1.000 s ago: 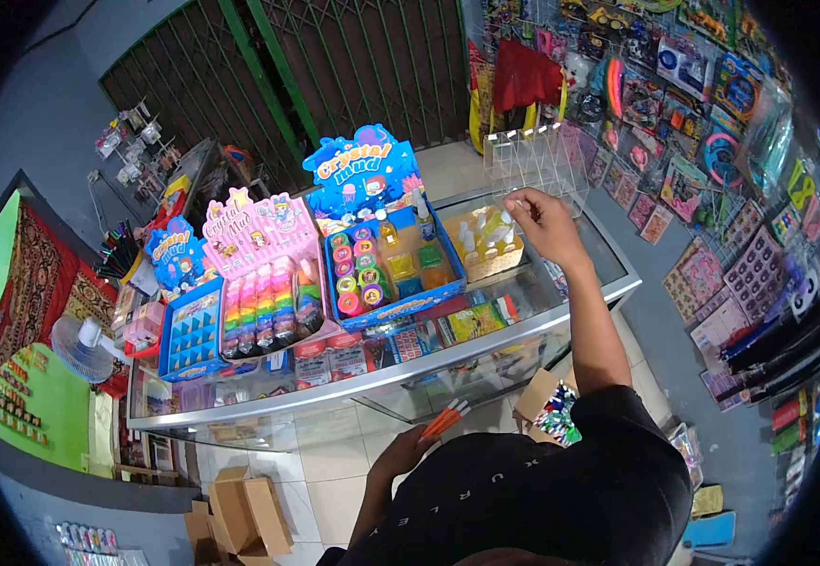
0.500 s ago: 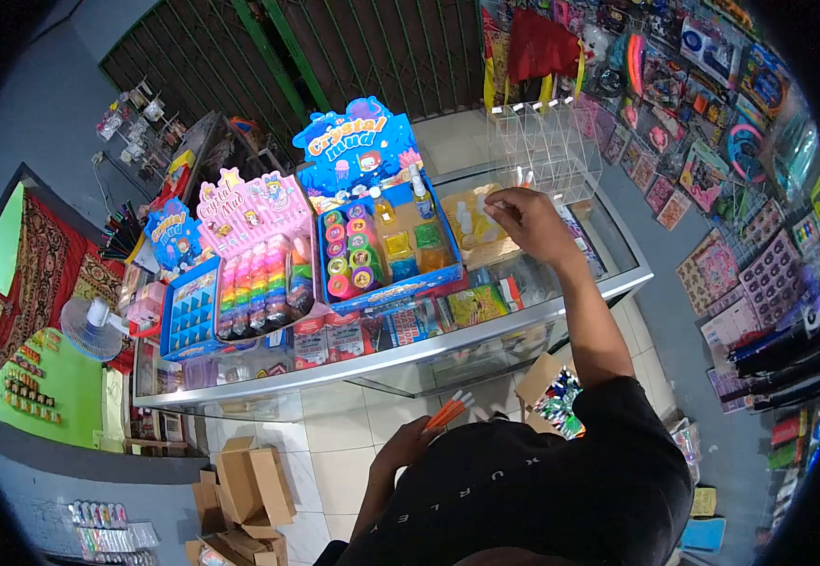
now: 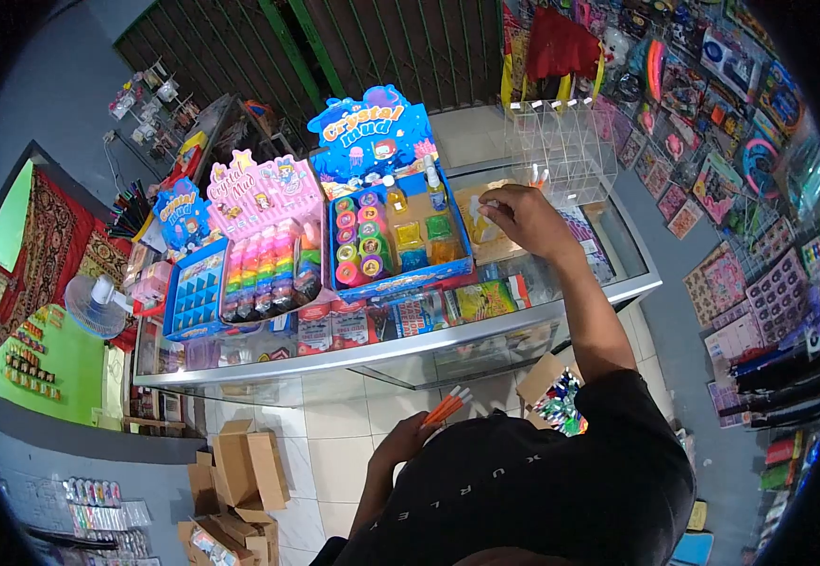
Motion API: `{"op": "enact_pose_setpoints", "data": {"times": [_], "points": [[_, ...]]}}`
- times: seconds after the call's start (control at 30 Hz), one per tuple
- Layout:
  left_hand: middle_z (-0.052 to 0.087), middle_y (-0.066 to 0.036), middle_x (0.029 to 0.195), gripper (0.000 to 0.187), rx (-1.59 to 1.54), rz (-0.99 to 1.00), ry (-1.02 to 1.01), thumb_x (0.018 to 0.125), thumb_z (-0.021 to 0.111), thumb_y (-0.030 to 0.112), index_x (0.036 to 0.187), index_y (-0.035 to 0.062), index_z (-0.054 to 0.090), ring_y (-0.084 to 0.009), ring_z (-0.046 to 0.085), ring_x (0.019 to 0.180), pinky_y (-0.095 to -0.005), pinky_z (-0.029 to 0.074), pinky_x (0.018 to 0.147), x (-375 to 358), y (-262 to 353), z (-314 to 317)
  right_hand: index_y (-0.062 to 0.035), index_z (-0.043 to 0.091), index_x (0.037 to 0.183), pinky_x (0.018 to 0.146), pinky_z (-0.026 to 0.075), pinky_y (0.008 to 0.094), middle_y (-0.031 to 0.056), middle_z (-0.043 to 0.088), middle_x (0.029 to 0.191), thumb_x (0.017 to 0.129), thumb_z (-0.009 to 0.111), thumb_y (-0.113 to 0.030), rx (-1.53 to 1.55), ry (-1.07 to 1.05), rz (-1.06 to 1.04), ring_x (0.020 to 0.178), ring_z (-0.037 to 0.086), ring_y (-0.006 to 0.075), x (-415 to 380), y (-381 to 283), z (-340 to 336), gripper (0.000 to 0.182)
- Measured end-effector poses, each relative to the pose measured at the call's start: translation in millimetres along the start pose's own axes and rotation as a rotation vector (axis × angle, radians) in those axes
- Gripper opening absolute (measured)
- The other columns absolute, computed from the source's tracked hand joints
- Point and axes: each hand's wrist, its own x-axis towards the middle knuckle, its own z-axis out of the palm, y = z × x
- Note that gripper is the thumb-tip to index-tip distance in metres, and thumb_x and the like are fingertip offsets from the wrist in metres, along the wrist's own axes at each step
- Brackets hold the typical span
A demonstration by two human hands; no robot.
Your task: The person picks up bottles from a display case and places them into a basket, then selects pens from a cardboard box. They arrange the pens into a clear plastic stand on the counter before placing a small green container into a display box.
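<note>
Ideally, the left hand (image 3: 401, 440), wrapped round white-tipped orange sticks (image 3: 445, 409) at lower centre, should grip them snugly but gently, while the right hand (image 3: 534, 223), fingers bent above the tan tray (image 3: 495, 252) right of centre, any hold unclear, needs a light touch beside the transparent rack (image 3: 572, 146).

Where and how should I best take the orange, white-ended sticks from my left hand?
Probably by the white ends of the orange sticks, right hand coming from the counter side: your left hand covers their other ends, while these jut out.
</note>
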Motion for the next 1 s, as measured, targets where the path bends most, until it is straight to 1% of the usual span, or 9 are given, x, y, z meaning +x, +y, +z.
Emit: {"op": "enact_pose_setpoints", "data": {"times": [0.07, 0.17, 0.27, 0.37, 0.47, 0.57, 0.77, 0.87, 1.0], "points": [[0.066, -0.024, 0.095, 0.037, -0.009, -0.021, -0.005, 0.098, 0.053, 0.038, 0.109, 0.0022, 0.058, -0.0400, 0.064, 0.089, -0.0441, 0.048, 0.076, -0.8, 3.2, -0.8, 0.0018, 0.068, 0.099, 0.073, 0.052, 0.0393, 0.0191, 0.068, 0.087, 0.089, 0.065, -0.019, -0.012, 0.012, -0.046, 0.078, 0.066, 0.0306, -0.5, 6.2, 6.7, 0.023], [0.066, -0.023, 0.097, 0.038, -0.026, -0.011, -0.008, 0.098, 0.053, 0.038, 0.111, 0.0023, 0.058, -0.0394, 0.064, 0.091, -0.0434, 0.048, 0.078, -0.5, -0.6, 1.1, 0.0014, 0.068, 0.099, 0.074, 0.052, 0.0403, 0.0186, 0.068, 0.085, 0.088, 0.066, -0.018, -0.044, -0.035, 0.003, 0.078, 0.066, 0.0311, -2.2, 7.1, 11.1, 0.023], [0.066, -0.023, 0.098, 0.038, -0.021, -0.047, -0.020, 0.098, 0.053, 0.038, 0.111, 0.0021, 0.058, -0.0388, 0.064, 0.094, -0.0429, 0.049, 0.080, -4.1, 7.0, -2.2, 0.0007, 0.068, 0.100, 0.072, 0.052, 0.0403, 0.0180, 0.068, 0.081, 0.087, 0.067, -0.017, -0.090, -0.036, -0.029, 0.076, 0.066, 0.0315, -4.6, 10.5, 16.5, 0.023], [0.066, -0.024, 0.099, 0.038, -0.005, -0.024, -0.008, 0.099, 0.052, 0.038, 0.112, 0.0023, 0.058, -0.0383, 0.064, 0.095, -0.0426, 0.049, 0.081, -4.0, -0.1, 0.1, 0.0009, 0.066, 0.100, 0.069, 0.052, 0.0407, 0.0175, 0.067, 0.077, 0.087, 0.067, -0.017, -0.069, -0.049, 0.057, 0.072, 0.066, 0.0321, -7.8, 2.0, 19.0, 0.022], [0.066, -0.024, 0.099, 0.037, -0.035, -0.051, -0.015, 0.099, 0.052, 0.037, 0.112, 0.0030, 0.058, -0.0384, 0.064, 0.094, -0.0432, 0.049, 0.081, -5.0, -0.1, 0.8, 0.0008, 0.062, 0.097, 0.066, 0.052, 0.0412, 0.0172, 0.067, 0.075, 0.087, 0.067, -0.017, -0.066, -0.037, 0.117, 0.069, 0.067, 0.0320, -12.0, -1.3, 24.1, 0.021], [0.066, -0.023, 0.098, 0.037, -0.036, -0.040, -0.013, 0.099, 0.052, 0.038, 0.112, 0.0034, 0.058, -0.0387, 0.064, 0.093, -0.0438, 0.049, 0.080, -7.0, -1.1, 2.1, 0.0002, 0.060, 0.095, 0.064, 0.052, 0.0407, 0.0171, 0.067, 0.073, 0.086, 0.068, -0.016, -0.042, -0.024, 0.121, 0.068, 0.067, 0.0313, -13.2, 4.3, 29.5, 0.020], [0.066, -0.024, 0.095, 0.038, -0.036, -0.050, -0.013, 0.099, 0.051, 0.038, 0.111, 0.0033, 0.058, -0.0401, 0.064, 0.091, -0.0444, 0.048, 0.078, -7.6, -7.0, 5.8, -0.0002, 0.062, 0.098, 0.062, 0.052, 0.0386, 0.0175, 0.067, 0.074, 0.084, 0.071, -0.016, -0.033, 0.000, 0.147, 0.069, 0.068, 0.0305, -14.9, 9.8, 32.0, 0.023], [0.066, -0.024, 0.095, 0.038, -0.047, -0.032, -0.025, 0.099, 0.051, 0.039, 0.111, 0.0030, 0.058, -0.0406, 0.064, 0.090, -0.0448, 0.048, 0.078, -6.0, -16.7, 9.3, -0.0003, 0.063, 0.101, 0.061, 0.052, 0.0388, 0.0167, 0.066, 0.073, 0.083, 0.071, -0.016, -0.048, 0.041, 0.097, 0.067, 0.067, 0.0299, -16.5, 9.0, 32.0, 0.025], [0.066, -0.024, 0.094, 0.039, -0.018, -0.003, 0.010, 0.098, 0.052, 0.039, 0.110, 0.0025, 0.058, -0.0400, 0.064, 0.090, -0.0449, 0.048, 0.078, -8.0, -11.1, 8.8, -0.0005, 0.063, 0.103, 0.061, 0.051, 0.0389, 0.0148, 0.066, 0.072, 0.083, 0.072, -0.017, -0.009, 0.043, 0.154, 0.064, 0.065, 0.0292, -21.1, 3.5, 27.3, 0.027]]}}
